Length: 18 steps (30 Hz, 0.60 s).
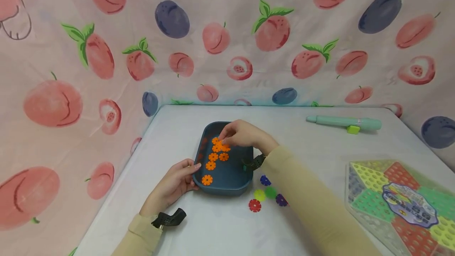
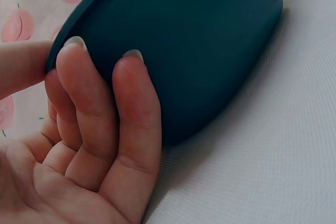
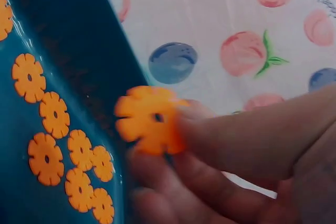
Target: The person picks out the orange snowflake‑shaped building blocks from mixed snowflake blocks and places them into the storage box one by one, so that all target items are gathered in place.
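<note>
A dark blue-green tray (image 1: 225,192) lies on the white table. At its left side my left hand (image 1: 179,177) grips the rim, thumb on top and fingers curled against the outer wall (image 2: 205,40). Above the tray's far part, my right hand (image 1: 243,133) pinches an orange snowflake disc (image 3: 147,116), notched round its edge with a hole in the middle, between thumb and fingers. Several other orange snowflake discs (image 1: 207,180) lie in the tray, mostly towards its left and far part. The right hand partly covers the far edge.
Loose snowflake discs in red (image 1: 254,205), yellow (image 1: 260,195), green (image 1: 271,192) and purple (image 1: 281,200) lie beside the tray's near right corner. A clear case (image 1: 376,208) with coloured panels sits at right. Behind it lies a long mint-green object (image 1: 341,121) with a lime block (image 1: 353,129).
</note>
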Tool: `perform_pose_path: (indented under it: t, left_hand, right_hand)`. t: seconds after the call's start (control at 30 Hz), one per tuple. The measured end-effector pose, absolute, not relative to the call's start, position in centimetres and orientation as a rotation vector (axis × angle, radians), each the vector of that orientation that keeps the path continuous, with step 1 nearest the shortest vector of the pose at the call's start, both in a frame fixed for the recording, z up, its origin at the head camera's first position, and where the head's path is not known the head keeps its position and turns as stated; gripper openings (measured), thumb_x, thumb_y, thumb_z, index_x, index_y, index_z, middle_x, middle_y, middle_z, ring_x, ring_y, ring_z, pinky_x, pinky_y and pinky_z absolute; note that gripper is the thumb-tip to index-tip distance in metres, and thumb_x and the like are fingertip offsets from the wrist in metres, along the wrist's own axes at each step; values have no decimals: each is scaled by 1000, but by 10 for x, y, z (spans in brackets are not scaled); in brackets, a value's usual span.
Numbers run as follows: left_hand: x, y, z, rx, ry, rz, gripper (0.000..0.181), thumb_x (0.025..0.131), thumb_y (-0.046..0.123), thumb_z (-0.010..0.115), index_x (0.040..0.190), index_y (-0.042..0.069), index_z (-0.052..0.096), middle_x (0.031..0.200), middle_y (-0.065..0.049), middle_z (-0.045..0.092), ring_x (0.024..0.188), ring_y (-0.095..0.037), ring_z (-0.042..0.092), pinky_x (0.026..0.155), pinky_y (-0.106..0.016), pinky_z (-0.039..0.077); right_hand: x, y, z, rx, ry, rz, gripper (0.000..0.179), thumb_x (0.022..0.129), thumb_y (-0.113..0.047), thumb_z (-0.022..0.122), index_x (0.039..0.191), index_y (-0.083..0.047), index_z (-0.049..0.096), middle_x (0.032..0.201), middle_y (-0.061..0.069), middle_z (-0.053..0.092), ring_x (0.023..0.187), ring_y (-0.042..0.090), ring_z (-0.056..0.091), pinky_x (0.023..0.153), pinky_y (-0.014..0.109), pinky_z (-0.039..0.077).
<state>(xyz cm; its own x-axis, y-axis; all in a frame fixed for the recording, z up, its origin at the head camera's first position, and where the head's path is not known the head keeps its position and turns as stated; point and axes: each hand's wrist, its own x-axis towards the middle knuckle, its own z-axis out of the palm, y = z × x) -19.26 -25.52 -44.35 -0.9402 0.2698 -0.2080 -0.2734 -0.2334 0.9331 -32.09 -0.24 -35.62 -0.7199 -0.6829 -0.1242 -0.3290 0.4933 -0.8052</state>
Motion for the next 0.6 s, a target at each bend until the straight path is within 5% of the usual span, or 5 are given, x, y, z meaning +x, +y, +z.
perform_pose_path:
  t: [0.2,0.6]
  left_hand:
    - [-193,-255,-444,-11,1709,2226,20,103,21,65,99,8,50,81,-7,61,63,-16,53,70,-32,57]
    - [-192,-254,-443,-25,1706,2232,21,102,23,66,101,7,51,86,-9,63,65,-16,53,70,-32,57]
  right_hand:
    - [-318,-21,-367,-911,2301,-849,7,95,-9,71,101,-7,75,90,1,71,78,18,65,75,31,56]
    - [-315,-30,-392,-834,2378,-764,4,92,-8,75,94,-11,75,86,0,69,79,18,62,79,31,53]
